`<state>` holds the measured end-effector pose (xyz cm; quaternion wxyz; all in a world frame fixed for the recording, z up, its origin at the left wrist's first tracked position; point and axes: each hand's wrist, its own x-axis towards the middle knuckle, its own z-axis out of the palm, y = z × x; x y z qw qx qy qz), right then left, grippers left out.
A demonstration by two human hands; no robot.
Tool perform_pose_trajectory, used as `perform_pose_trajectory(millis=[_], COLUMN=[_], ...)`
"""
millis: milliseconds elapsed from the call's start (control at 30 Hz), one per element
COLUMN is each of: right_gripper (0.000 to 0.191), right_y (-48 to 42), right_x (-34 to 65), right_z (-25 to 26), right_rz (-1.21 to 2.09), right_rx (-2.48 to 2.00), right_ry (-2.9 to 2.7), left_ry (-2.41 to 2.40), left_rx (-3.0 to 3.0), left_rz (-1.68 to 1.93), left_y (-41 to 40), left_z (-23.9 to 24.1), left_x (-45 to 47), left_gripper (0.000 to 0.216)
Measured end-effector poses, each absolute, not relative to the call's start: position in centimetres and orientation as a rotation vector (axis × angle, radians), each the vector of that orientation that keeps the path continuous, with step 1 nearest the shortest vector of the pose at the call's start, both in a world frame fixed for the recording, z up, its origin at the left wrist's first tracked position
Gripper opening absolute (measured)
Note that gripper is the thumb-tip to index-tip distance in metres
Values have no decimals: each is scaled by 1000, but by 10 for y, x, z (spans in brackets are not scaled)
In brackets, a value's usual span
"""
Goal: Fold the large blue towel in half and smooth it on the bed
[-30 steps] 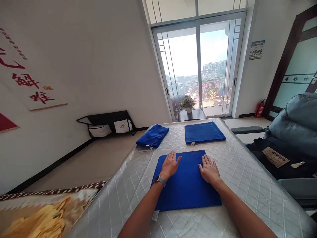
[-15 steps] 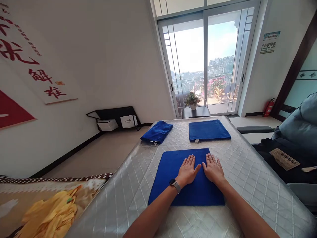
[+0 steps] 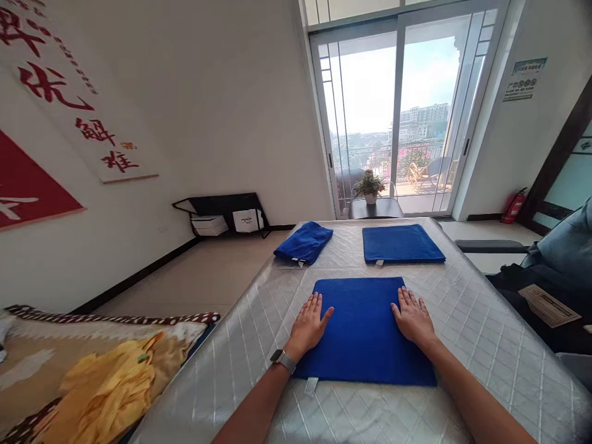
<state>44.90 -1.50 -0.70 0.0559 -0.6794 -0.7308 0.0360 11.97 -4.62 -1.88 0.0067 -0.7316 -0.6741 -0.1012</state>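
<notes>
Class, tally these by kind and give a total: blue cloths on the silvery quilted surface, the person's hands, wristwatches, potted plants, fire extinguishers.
Blue cloths: 3 (near cloth, far-left cloth, far-right cloth)
Hands: 2 (left hand, right hand)
Wristwatch: 1
Potted plant: 1
Fire extinguisher: 1
Total: 8

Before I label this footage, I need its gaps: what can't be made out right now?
Head view:
White tag on the near blue cloth: any print too small.
Its side edges: partly hidden by left hand and right hand.
Red banner: cut off by the left edge.
Armchair: cut off by the right edge.
</notes>
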Motion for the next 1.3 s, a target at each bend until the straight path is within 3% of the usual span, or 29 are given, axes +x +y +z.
perform_pose_trajectory(millis=[1300], right_gripper=[71], right_y=[-70], right_x=[452], right_z=[-8], right_rz=[133], right_rx=[-2018], right_ry=[-2269], left_ry=[-2013], left_rx=[-2301], left_rz=[-441], left_y=[-45], left_z=[-26], left_x=[113], left_gripper=[80])
